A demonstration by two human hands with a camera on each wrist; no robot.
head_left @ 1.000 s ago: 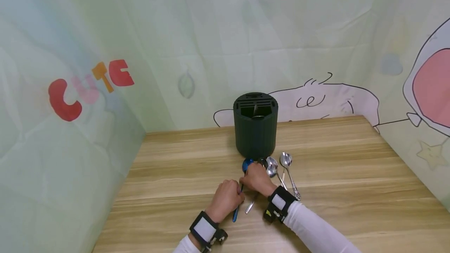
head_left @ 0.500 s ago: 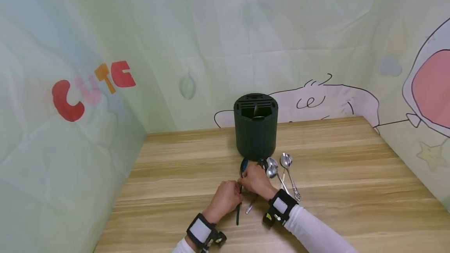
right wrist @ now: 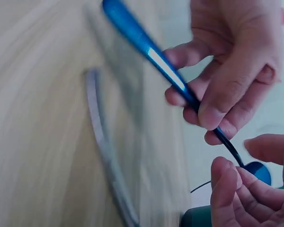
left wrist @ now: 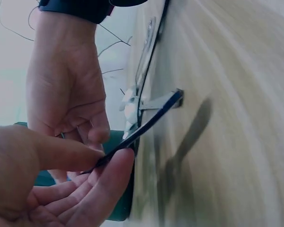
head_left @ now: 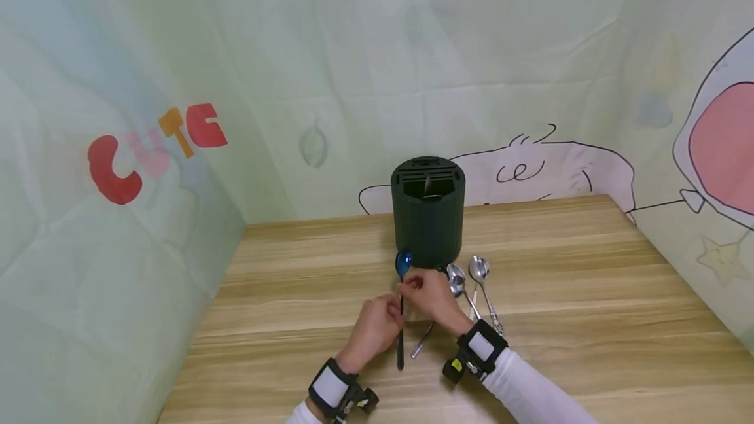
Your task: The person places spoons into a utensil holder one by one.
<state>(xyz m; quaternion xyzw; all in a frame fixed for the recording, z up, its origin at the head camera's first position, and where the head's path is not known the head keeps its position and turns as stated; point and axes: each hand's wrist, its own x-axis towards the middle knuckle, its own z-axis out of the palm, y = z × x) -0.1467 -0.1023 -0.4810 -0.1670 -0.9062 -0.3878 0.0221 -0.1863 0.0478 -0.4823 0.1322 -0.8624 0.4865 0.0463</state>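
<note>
A blue metal spoon (head_left: 403, 263) is raised at a slant, bowl toward the dark green utensil holder (head_left: 429, 234). My left hand (head_left: 379, 326) pinches its handle between thumb and fingers, as the left wrist view shows. Beyond the left fingers, the flattened handle end (right wrist: 128, 26) sticks out above the table. Close to the bowl, my right hand (head_left: 432, 294) has its fingertips at the neck, thumb and fingers spread apart around it in the right wrist view. Beneath the right hand lies another spoon, its silver handle (head_left: 421, 340) showing and its dark bowl mostly hidden.
Several silver spoons (head_left: 480, 268) lie on the wooden table (head_left: 306, 280) to the right of my right hand. The utensil holder stands behind the hands, with a shiny utensil (head_left: 430, 195) inside. A printed cloth (head_left: 330, 84) hangs behind and on both sides.
The blue spoon has shifted away from me, its bowl now overlapping the holder's base in view. It has turned about its length. My right fingers have loosened at its neck.
</note>
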